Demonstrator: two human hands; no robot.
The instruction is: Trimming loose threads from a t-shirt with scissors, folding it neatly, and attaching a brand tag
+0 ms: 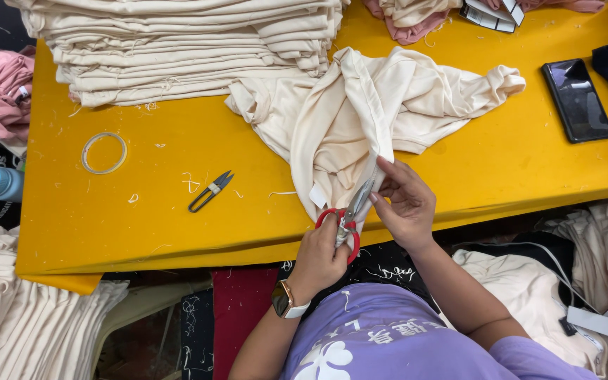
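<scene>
Table: a yellow table (pixel 177 232) is carrying everything.
Far left: a stack of folded cream garments (pixel 177 49) is sitting.
Centre: a loose cream garment (pixel 360 112) is lying crumpled.
Left: a tape ring (pixel 103 153) is lying flat.
Near centre: small thread snips (pixel 210 191) are lying.
Right: a black phone (pixel 577 100) is resting.

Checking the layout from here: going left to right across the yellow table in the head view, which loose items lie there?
Tape ring → small black thread snips → red-handled scissors in the left hand → right hand on the cream garment → black phone.
</scene>
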